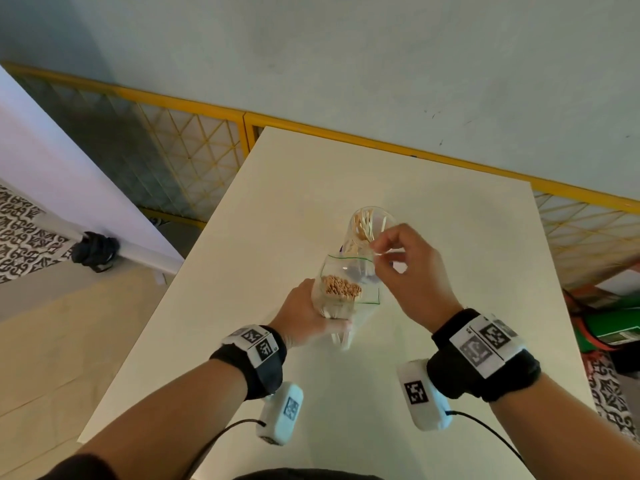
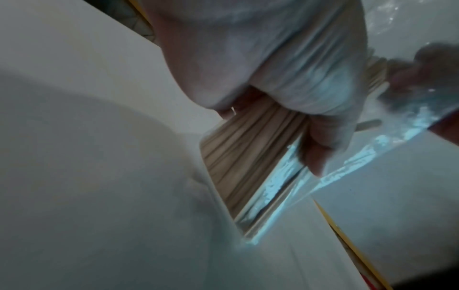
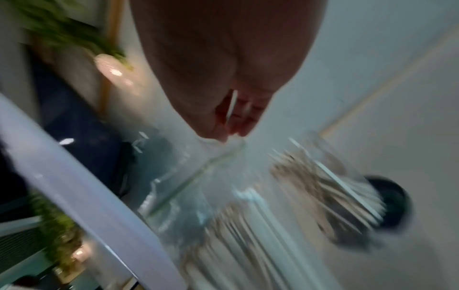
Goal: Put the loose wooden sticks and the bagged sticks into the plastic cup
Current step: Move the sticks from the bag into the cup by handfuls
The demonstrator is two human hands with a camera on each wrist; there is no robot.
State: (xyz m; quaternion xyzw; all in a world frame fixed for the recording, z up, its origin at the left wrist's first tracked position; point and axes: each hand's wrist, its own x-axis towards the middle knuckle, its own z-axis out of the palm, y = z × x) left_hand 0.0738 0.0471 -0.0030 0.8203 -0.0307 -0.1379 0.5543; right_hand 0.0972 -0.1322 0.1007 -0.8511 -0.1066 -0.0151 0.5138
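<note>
left hand point(image 1: 304, 315) gripping bagged sticks point(image 1: 341, 289), right hand point(image 1: 412, 271) pinching stick point(image 1: 381, 252)

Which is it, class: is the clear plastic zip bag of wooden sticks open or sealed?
Open. The clear plastic zip bag gapes at its green-edged mouth, showing the stick ends inside; the left hand grips its lower part.

Plastic cup point(image 1: 370, 230) mouth crowded with loose sticks point(image 1: 363, 225), bag point(image 1: 349, 289) just before it, bare table point(image 1: 467, 265) on both sides
</note>
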